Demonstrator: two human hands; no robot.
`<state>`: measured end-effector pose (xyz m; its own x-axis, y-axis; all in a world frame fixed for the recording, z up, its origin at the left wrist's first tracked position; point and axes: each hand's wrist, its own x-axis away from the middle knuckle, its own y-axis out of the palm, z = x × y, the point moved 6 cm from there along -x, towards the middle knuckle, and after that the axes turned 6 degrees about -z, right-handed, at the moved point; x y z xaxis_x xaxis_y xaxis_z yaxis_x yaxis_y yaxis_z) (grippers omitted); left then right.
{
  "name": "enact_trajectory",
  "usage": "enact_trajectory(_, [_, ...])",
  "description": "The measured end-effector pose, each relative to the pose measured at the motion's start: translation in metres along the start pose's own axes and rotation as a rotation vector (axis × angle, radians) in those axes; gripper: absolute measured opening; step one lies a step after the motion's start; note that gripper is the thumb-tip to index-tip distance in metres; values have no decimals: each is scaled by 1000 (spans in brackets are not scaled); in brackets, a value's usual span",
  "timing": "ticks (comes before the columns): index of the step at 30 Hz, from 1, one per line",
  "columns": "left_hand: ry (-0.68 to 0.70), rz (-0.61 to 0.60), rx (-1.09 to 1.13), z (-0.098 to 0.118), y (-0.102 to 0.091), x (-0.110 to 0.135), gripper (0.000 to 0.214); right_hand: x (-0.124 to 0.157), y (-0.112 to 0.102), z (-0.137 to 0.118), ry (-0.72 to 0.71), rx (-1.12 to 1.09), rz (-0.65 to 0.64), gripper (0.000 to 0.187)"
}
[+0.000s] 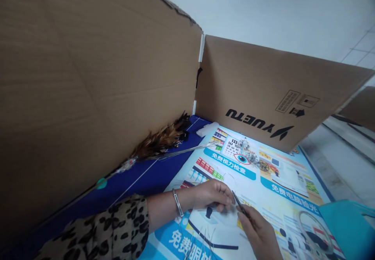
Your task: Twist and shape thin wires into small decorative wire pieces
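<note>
My left hand point(212, 197) rests on a printed poster point(281, 182), fingers curled and pinched on something thin that I cannot make out, perhaps wire. A bangle circles its wrist, and the sleeve is leopard-print. My right hand point(258, 230) sits just right of it, closed on a slim dark tool point(238, 203) like tweezers or fine pliers, whose tip points up toward the left fingers. Thin wires point(202, 240) lie on the poster below the hands. Small silvery beaded ornaments point(252, 156) lie farther back on the poster.
Tall cardboard walls point(88, 76) close off the left and back. A brown feather duster point(161, 140) lies along the left wall on the blue table cover point(140, 178). A teal plastic chair edge point(351, 225) sits at the right, with a clear ring point(316, 232) beside it.
</note>
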<state>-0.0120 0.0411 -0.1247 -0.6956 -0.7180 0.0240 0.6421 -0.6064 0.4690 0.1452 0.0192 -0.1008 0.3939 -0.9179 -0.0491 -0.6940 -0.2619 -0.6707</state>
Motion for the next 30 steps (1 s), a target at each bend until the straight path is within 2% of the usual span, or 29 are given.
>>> enact_trajectory(6, [5, 63, -1, 1, 0, 1, 20, 2, 2, -2, -9, 10, 0, 31])
enact_trajectory(17, [30, 111, 12, 1, 0, 0, 15, 3, -1, -12, -163, 130, 56, 25])
enact_trajectory(30, [10, 121, 7, 3, 2, 2, 17, 5, -2, -17, -162, 203, 114, 28])
